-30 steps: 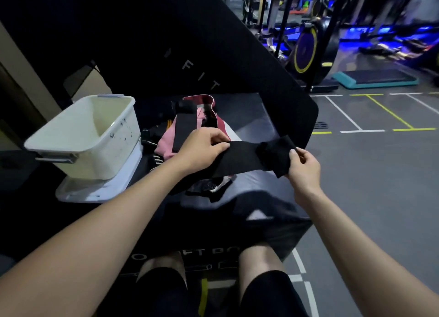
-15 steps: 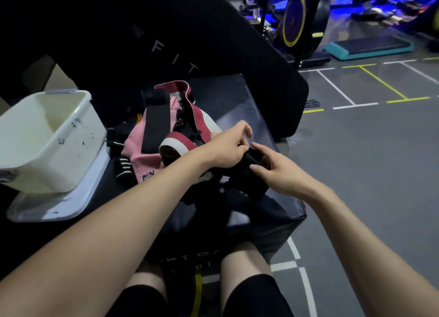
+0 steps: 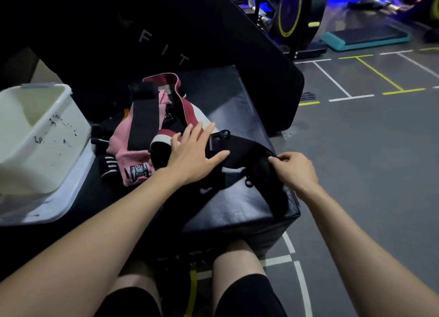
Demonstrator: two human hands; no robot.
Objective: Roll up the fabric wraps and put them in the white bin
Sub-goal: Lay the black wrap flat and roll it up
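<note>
A black fabric wrap (image 3: 247,150) lies stretched across the black padded box (image 3: 237,98). My left hand (image 3: 193,154) presses flat on its left part with straight, spread fingers. My right hand (image 3: 293,168) pinches the wrap's right end near the box's right edge, and part of the wrap hangs down there. A pile of other wraps sits behind my left hand: a pink one (image 3: 133,155), a dark red and white one (image 3: 183,103) and a black band (image 3: 142,119). The white bin (image 3: 40,141) stands at the left, and nothing shows in the part of its inside that I can see.
The bin rests on a white lid or tray (image 3: 59,205). A black padded panel (image 3: 213,32) leans behind the box. My knees (image 3: 237,257) are below the box's front. Grey gym floor with painted lines, an exercise bike (image 3: 294,15) and a teal step platform (image 3: 365,36) lie to the right.
The wrap, held stretched in the air between both hands, came down onto the box. My left hand went from gripping it to pressing it flat, and my right hand drew its end rightward.
</note>
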